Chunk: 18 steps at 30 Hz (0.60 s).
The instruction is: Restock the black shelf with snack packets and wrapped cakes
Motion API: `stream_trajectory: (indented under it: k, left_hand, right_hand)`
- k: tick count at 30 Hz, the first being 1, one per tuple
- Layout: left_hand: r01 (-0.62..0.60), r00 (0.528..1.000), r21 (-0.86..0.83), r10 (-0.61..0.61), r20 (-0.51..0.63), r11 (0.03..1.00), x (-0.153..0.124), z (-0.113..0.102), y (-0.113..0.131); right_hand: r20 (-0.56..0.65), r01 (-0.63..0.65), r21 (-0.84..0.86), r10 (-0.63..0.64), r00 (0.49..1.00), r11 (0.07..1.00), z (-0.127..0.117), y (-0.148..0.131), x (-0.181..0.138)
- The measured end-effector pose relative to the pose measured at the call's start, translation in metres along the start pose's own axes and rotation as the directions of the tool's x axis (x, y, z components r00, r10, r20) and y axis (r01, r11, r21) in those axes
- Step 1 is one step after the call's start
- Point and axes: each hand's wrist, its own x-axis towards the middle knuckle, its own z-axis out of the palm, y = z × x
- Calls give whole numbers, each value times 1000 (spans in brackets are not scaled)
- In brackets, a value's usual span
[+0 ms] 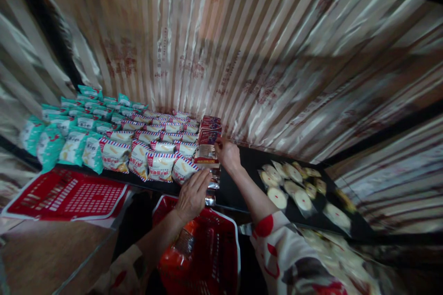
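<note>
While an open red basket (237, 244) sits below the left hand (193, 196), with an orange packet (178, 244) inside it, that hand reaches over the basket's far rim. Its fingers are extended and slightly bent beside the silver packs (210, 199), which lie just to its right at the shelf's front edge; whether it grips one I cannot tell. A second red basket (69, 193) is well to the left of this hand.

Farther in, the right hand (229, 154) has its fingers curled at the right edge of a pale-topped box (206, 153); a firm hold cannot be made out. The box lies just left of that hand, with dark red boxes (209, 132) directly behind it. To the right hand's right, across the black shelf (232, 186), are flat round packs (277, 197). Left of both hands stand rows of white striped bags (162, 166), then teal bags (73, 145) beyond. Behind everything hangs creased, striped sheeting (194, 32).
</note>
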Motion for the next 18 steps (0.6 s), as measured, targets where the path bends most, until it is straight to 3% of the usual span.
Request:
stream_trajectory:
  k: [6, 12, 16, 18]
  left_hand:
    - [-19, 999, -33, 18, -45, 999, 8, -4, -3]
    - [-73, 997, -31, 72, -13, 997, 15, -3, -10]
    - [-101, 995, -8, 101, 23, 995, 15, -3, -12]
    - [-118, 992, 6, 118, 44, 993, 14, -3, -11]
  right_hand:
    - [47, 8, -43, -6, 999, 999, 0, -5, -5]
    - [34, -18, -114, 22, 999, 993, -3, -8, -12]
    - [-141, 132, -174, -158, 977, 976, -5, -7, -14]
    - [-143, 269, -165, -293, 945, 949, -4, -8, -11]
